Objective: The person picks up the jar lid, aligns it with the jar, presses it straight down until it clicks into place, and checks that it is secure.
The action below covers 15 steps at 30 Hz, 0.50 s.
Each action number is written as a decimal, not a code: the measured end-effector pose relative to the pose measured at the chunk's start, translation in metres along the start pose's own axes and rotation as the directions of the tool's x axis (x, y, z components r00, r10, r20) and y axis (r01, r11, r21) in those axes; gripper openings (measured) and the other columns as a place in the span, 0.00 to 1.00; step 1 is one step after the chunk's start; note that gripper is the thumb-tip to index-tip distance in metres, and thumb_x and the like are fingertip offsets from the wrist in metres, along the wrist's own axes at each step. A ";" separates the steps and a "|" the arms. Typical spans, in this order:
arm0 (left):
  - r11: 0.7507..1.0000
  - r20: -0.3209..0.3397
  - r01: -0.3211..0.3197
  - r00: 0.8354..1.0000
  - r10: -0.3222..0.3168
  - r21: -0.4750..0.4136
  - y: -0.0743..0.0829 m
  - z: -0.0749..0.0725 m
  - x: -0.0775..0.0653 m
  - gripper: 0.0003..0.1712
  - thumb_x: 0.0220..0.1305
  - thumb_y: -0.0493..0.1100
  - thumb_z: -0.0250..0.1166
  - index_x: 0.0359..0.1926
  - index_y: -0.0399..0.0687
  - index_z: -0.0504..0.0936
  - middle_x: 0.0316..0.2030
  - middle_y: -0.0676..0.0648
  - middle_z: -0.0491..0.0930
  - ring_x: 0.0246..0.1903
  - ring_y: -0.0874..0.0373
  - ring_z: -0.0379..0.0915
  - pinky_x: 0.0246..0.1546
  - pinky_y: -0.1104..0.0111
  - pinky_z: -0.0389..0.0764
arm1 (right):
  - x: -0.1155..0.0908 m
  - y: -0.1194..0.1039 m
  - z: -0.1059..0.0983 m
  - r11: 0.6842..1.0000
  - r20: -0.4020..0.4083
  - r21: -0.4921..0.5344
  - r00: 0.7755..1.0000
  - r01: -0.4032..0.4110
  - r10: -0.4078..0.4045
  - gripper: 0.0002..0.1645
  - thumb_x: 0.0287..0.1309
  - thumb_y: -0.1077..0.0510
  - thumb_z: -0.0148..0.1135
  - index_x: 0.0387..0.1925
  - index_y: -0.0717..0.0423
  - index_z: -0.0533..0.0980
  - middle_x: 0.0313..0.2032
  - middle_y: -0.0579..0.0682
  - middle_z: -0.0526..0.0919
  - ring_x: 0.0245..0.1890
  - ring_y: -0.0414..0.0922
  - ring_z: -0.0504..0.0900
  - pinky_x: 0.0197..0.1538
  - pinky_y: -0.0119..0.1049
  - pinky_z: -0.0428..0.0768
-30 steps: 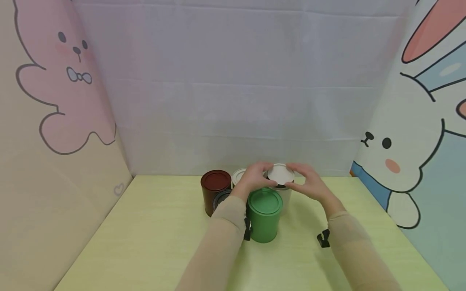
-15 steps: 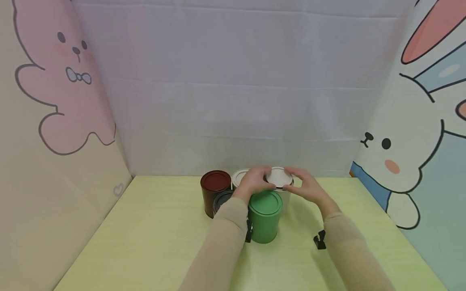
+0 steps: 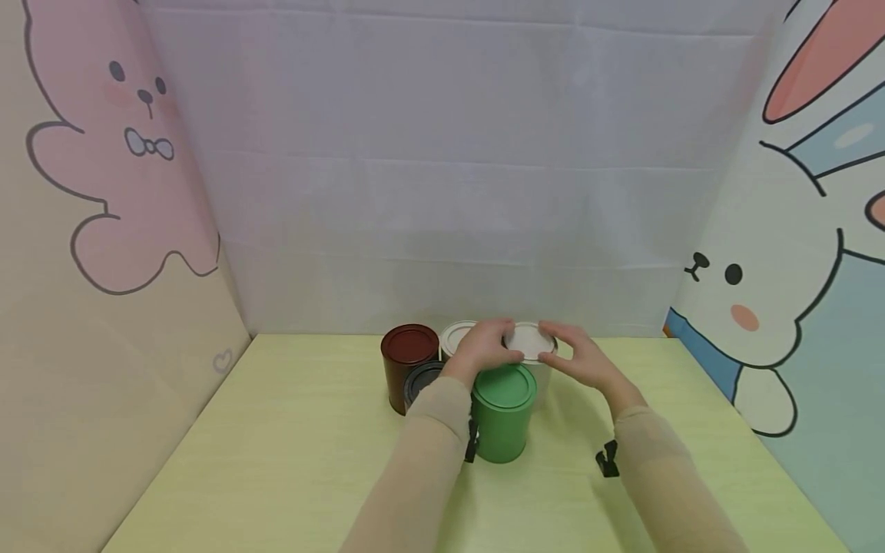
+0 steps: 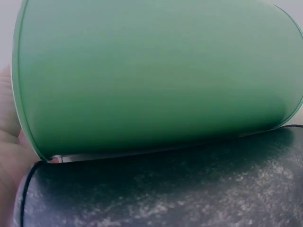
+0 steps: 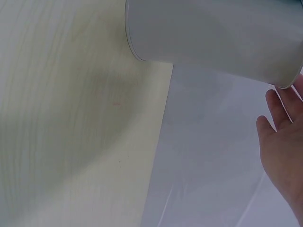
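A white lid (image 3: 530, 338) lies level on top of a pale can (image 3: 541, 380) at the back of the table. From the left, my left hand (image 3: 482, 349) holds the lid's edge between thumb and fingers. My right hand (image 3: 586, 359) grips the opposite edge the same way. Directly in front stands a green can (image 3: 501, 422) with its green lid on. In the right wrist view the pale can's smooth side (image 5: 213, 38) fills the top, with the right hand's fingers at its lid end. The left wrist view shows the green can beside a dark speckled can (image 4: 161, 189).
To the left stand a dark red-brown can (image 3: 401, 380), the dark can's lid (image 3: 422, 378) and another white-topped can (image 3: 455, 335), partly behind the left hand. A white cloth wall (image 3: 442, 230) rises just behind. Printed side panels flank the pale yellow table (image 3: 297, 445).
The white lid has come down onto the pale can, both hands lowering with it. The dark gap under it has closed. The other cans have stayed in place.
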<state>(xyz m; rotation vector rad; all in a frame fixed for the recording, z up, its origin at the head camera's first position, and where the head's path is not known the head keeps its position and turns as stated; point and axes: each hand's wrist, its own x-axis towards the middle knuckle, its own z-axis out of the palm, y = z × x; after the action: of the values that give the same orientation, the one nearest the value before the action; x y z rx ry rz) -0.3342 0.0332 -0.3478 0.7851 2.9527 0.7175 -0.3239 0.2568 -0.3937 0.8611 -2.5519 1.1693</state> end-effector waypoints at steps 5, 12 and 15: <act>0.998 0.017 0.038 0.999 -0.037 -0.054 -0.002 -0.001 -0.002 0.33 0.68 0.49 0.64 0.69 0.42 0.71 0.70 0.47 0.66 0.68 0.52 0.63 0.66 0.63 0.65 | -0.001 0.002 0.001 1.000 -0.021 -0.022 1.000 0.004 -0.005 0.34 0.62 0.56 0.66 0.65 0.68 0.70 0.65 0.66 0.69 0.66 0.67 0.63 0.65 0.66 0.58; 0.997 0.022 0.023 1.000 -0.022 -0.069 -0.004 -0.001 -0.005 0.27 0.69 0.49 0.64 0.66 0.46 0.76 0.69 0.50 0.67 0.68 0.53 0.63 0.66 0.64 0.65 | -0.005 0.004 0.005 0.996 -0.110 -0.048 0.991 0.071 -0.076 0.28 0.61 0.61 0.66 0.61 0.67 0.75 0.63 0.64 0.73 0.63 0.66 0.67 0.64 0.64 0.61; 0.997 0.021 0.025 0.999 -0.024 -0.072 -0.003 -0.002 -0.006 0.25 0.68 0.48 0.65 0.64 0.48 0.78 0.68 0.50 0.69 0.67 0.53 0.64 0.65 0.64 0.67 | -0.005 0.005 0.009 0.990 -0.155 -0.071 0.980 0.118 -0.127 0.23 0.59 0.64 0.67 0.56 0.67 0.78 0.60 0.63 0.76 0.60 0.64 0.69 0.61 0.63 0.63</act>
<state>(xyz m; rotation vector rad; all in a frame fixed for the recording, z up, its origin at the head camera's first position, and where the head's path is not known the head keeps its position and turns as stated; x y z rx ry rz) -0.3307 0.0270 -0.3484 0.7450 2.8944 0.8054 -0.3223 0.2547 -0.4050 0.8604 -2.3586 1.0714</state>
